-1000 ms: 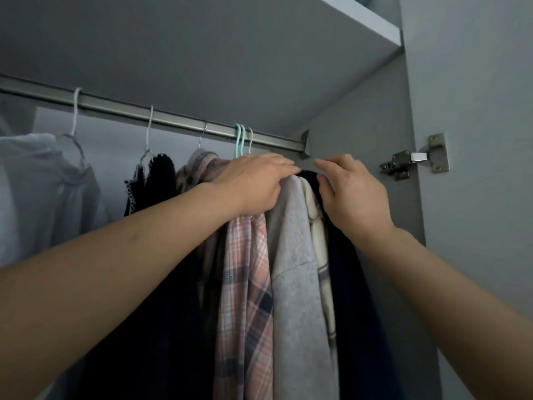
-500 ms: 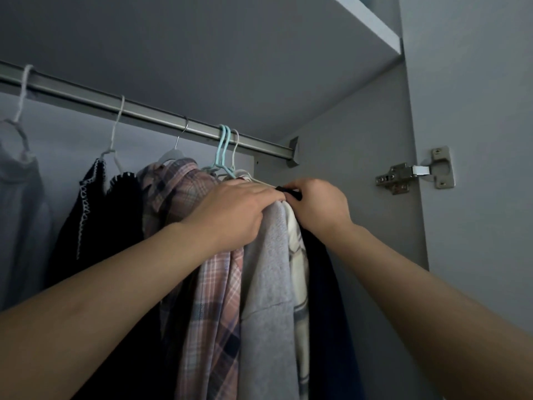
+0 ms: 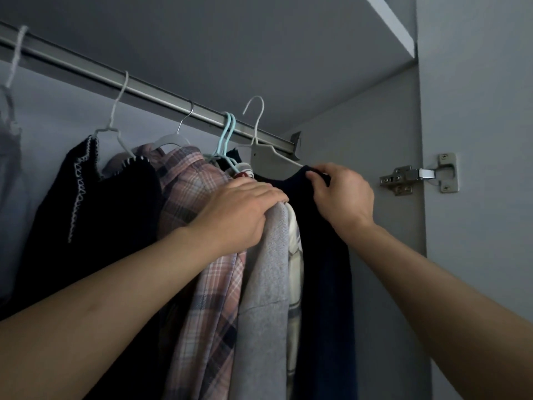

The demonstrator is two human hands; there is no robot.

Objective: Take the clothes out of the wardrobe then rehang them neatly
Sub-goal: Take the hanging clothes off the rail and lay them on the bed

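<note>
Head view: the white hanger (image 3: 261, 131) has been lifted clear of the rail (image 3: 161, 93), its navy garment (image 3: 323, 255) pinched by the right hand (image 3: 341, 194), while the left hand (image 3: 239, 209), seemingly flat, presses the grey top (image 3: 265, 284) below the rail, so removal has begun.

Right hand (image 3: 341, 196) pinching the shoulder of a dark navy garment (image 3: 323, 255) on a white wire hanger (image 3: 259, 131) lifted off the silver metal rail (image 3: 144, 89), left hand (image 3: 239, 212) resting flat on a grey fleece top (image 3: 265, 284) beside a pink plaid shirt (image 3: 202, 255)

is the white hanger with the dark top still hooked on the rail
No, the white hanger is lifted, its hook clear of the rail.
</note>
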